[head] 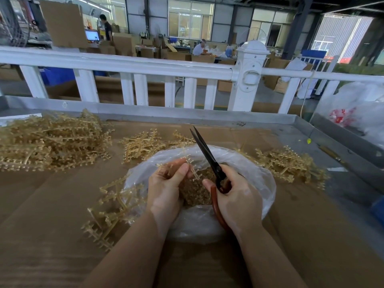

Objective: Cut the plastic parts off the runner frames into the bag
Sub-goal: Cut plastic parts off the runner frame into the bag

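A small runner frame is pinched by the left hand over the open bag. The scissors are gripped by the right hand, with the blades nearly closed and pointing away. Cut parts are piled in the bag under both hands. A fingertip could be nipped if the blades are closed too near. The frame's far end is blurred
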